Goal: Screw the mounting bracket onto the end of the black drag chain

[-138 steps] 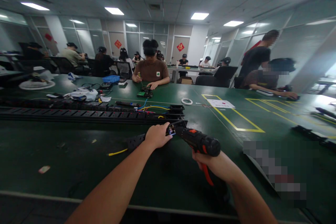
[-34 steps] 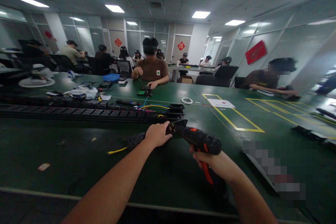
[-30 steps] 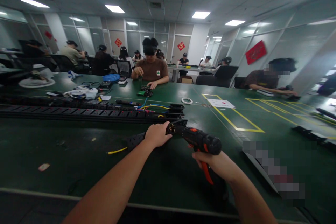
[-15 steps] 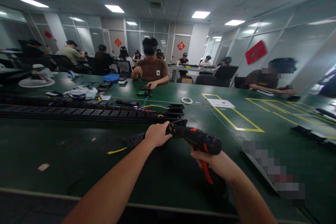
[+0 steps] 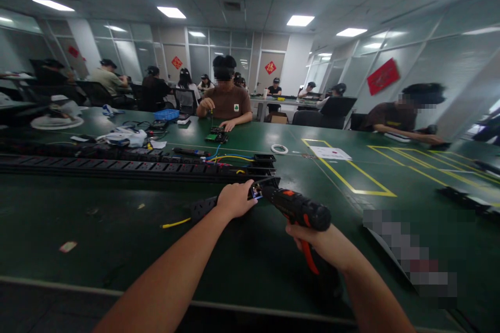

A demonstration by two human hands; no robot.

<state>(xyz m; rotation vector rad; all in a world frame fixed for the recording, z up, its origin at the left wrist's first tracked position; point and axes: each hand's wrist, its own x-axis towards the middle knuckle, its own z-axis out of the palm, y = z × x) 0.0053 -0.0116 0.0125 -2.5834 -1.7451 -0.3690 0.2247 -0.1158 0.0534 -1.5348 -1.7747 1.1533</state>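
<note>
My right hand (image 5: 314, 242) is wrapped round the handle of a black and orange cordless drill (image 5: 299, 208). The drill points left and away from me, its nose at the end of a small black power strip (image 5: 201, 209). Over that strip lies my left hand (image 5: 236, 200), fingers closed round it close to the drill's tip. A bright bluish-white glow shows on the end part there; the exact contact point is too small to make out. From the strip's left side a yellow wire (image 5: 175, 222) sticks out onto the green table (image 5: 128, 260).
Long black socket strips (image 5: 117, 166) lie across the table beyond my hands, with blue and yellow wires (image 5: 230, 157) at their right end. A roll of white tape (image 5: 279, 149) and paper (image 5: 332, 153) lie farther back. Opposite, a person (image 5: 226, 99) works on a green circuit board (image 5: 215, 136).
The end part at the drill's tip now shows a brighter bluish-white glow. Both hands and the drill keep nearly the same position; the whole view has shifted slightly.
</note>
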